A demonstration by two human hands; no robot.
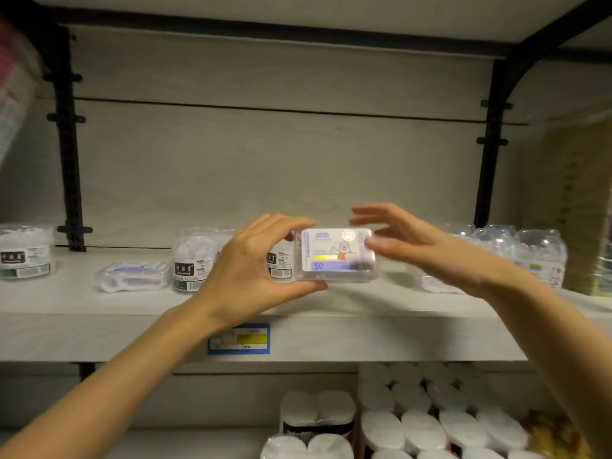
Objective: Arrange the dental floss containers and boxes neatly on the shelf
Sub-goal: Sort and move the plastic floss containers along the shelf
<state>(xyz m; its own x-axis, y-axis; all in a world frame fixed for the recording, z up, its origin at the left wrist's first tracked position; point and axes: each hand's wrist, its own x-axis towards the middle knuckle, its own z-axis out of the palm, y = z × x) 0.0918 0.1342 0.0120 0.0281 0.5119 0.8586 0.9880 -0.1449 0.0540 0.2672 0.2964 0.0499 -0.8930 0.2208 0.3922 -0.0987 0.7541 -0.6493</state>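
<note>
While a floss box [336, 255] was gripped at its nine o'clock edge by the left hand [251, 266], the right hand [407, 246] was held spread-fingered at three o'clock.

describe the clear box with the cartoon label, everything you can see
The clear plastic box is flat, rectangular, round-cornered. Its pale label faces the camera: a cartoon figure, a yellow strip, a purple band reading 50. It is held on edge over the shelf. The left hand grips its left end, thumb beneath; the blurred right hand seems to touch its right end.
</note>
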